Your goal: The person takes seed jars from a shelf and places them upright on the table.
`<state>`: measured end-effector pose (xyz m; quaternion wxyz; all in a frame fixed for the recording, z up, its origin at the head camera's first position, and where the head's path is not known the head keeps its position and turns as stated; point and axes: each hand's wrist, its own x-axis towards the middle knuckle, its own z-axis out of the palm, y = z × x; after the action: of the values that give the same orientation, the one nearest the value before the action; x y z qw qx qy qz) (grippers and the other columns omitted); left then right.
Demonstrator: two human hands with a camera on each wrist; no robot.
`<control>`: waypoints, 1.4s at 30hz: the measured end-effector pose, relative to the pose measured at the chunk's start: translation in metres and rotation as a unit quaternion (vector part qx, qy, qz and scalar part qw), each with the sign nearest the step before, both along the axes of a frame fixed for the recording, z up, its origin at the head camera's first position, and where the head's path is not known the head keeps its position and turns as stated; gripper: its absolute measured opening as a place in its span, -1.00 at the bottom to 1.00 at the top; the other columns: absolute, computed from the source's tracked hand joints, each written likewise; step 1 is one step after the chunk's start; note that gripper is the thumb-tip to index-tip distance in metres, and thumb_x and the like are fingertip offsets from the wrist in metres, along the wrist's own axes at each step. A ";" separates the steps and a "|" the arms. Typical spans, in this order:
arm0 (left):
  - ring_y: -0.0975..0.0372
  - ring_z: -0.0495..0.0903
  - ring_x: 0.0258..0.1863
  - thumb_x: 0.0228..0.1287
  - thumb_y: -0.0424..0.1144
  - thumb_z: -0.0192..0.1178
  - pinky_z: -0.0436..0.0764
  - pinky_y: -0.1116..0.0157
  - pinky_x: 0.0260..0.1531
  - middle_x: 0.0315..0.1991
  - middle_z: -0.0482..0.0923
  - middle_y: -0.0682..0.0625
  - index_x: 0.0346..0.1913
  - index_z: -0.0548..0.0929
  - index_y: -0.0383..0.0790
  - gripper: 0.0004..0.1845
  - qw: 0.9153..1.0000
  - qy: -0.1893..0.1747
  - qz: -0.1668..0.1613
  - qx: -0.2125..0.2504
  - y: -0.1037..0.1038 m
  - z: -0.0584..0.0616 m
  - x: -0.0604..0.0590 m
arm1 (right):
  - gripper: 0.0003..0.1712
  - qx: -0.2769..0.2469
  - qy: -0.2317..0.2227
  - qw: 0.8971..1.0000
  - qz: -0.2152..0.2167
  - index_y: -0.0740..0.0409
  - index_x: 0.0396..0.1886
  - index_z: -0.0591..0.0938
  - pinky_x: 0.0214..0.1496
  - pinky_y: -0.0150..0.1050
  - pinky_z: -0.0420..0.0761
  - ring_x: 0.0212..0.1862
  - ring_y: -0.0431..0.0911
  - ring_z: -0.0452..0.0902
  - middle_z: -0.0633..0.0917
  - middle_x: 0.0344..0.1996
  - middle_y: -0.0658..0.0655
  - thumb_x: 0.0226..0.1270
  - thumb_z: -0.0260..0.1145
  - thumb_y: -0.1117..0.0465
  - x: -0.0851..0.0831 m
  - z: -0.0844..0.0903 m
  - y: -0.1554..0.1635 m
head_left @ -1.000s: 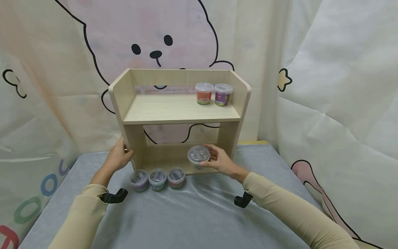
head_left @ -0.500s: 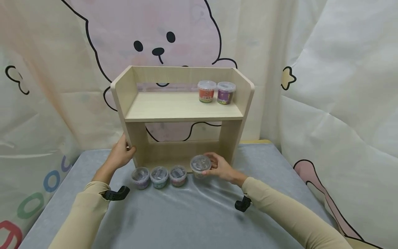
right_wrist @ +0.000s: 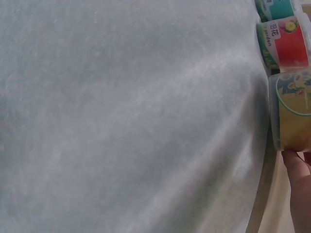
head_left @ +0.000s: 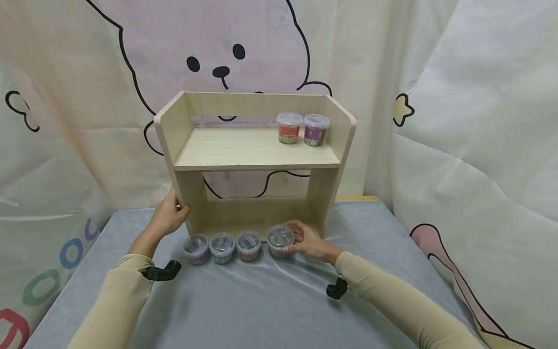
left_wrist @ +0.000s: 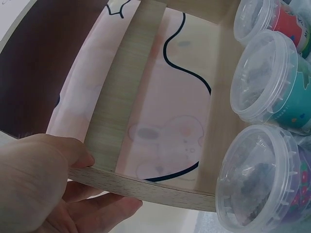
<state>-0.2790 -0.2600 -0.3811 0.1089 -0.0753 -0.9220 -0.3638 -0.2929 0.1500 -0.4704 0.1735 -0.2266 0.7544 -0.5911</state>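
Observation:
My left hand (head_left: 167, 215) grips the left side panel of a light wooden two-tier shelf (head_left: 257, 151); in the left wrist view the thumb lies on one side of the panel's edge and fingers on the other. My right hand (head_left: 308, 241) holds a clear-lidded tub (head_left: 281, 238) at the front of the lower tier, fingers and thumb round its right side. That tub's yellow label (right_wrist: 295, 124) shows in the right wrist view. To its left, in a row, stand a red tub (head_left: 249, 247), a teal tub (head_left: 223, 249) and a purple tub (head_left: 196, 249).
On the upper tier, towards the right, an orange-labelled tub (head_left: 289, 130) and a purple-labelled tub (head_left: 316, 132) stand side by side. A grey cloth (head_left: 244, 305) covers the table. Printed curtains (head_left: 471, 160) hang behind and at both sides.
My right hand has brought the yellow-labelled tub down and towards me, from inside the lower tier to the right end of the row. My left hand keeps its grip on the panel.

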 end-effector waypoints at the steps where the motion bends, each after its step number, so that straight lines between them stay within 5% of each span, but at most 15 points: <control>1: -0.41 0.48 0.24 0.38 -0.38 -0.01 0.63 -0.26 0.08 0.35 0.33 -0.52 0.50 0.07 -0.29 -0.34 1.000 0.000 0.000 0.000 0.000 0.000 0.000 | -0.05 0.001 -0.002 1.000 0.002 0.34 0.44 0.23 0.33 -0.14 0.62 0.36 0.32 0.47 0.46 0.33 0.51 0.12 0.54 0.37 0.000 -0.001 0.000; 18: -0.41 0.44 0.27 0.40 -0.38 -0.01 0.59 -0.29 0.14 0.36 0.32 -0.52 0.50 0.05 -0.29 -0.34 1.000 -0.010 -0.003 -0.004 0.001 0.003 0.001 | -0.07 0.014 -0.034 0.998 0.046 0.31 0.46 0.16 0.23 -0.32 0.61 0.36 0.20 0.48 0.45 0.34 0.49 0.20 0.49 0.38 0.004 -0.006 -0.001; 28: -0.40 0.48 0.25 0.39 -0.37 -0.01 0.62 -0.27 0.10 0.33 0.35 -0.52 0.48 0.08 -0.30 -0.36 1.000 -0.011 0.000 -0.004 0.001 0.003 0.001 | -0.23 0.094 0.012 0.995 0.014 0.30 0.45 0.29 0.40 0.07 0.55 0.40 0.31 0.43 0.48 0.35 0.46 0.35 0.40 0.23 0.004 0.002 0.000; 36: -0.39 0.47 0.26 0.40 -0.38 -0.01 0.62 -0.28 0.09 0.36 0.32 -0.51 0.50 0.06 -0.29 -0.35 1.000 -0.017 0.003 -0.005 0.002 0.001 -0.001 | -0.37 0.120 0.070 0.990 -0.012 0.45 0.40 0.34 0.40 0.13 0.52 0.38 0.32 0.43 0.48 0.32 0.51 0.47 0.25 0.23 0.002 0.031 0.008; 42: -0.38 0.52 0.20 0.39 -0.39 -0.01 0.66 -0.25 0.01 0.31 0.37 -0.52 0.48 0.07 -0.30 -0.35 1.000 -0.008 -0.004 -0.005 0.000 0.002 -0.002 | -0.41 0.125 0.098 0.987 -0.012 0.37 0.38 0.40 0.40 0.09 0.53 0.33 0.26 0.50 0.55 0.28 0.41 0.47 0.26 0.19 0.004 0.066 0.010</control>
<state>-0.2813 -0.2600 -0.3794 0.1000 -0.0769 -0.9242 -0.3604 -0.2893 0.1603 -0.4040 0.1190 -0.2509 0.8386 -0.4687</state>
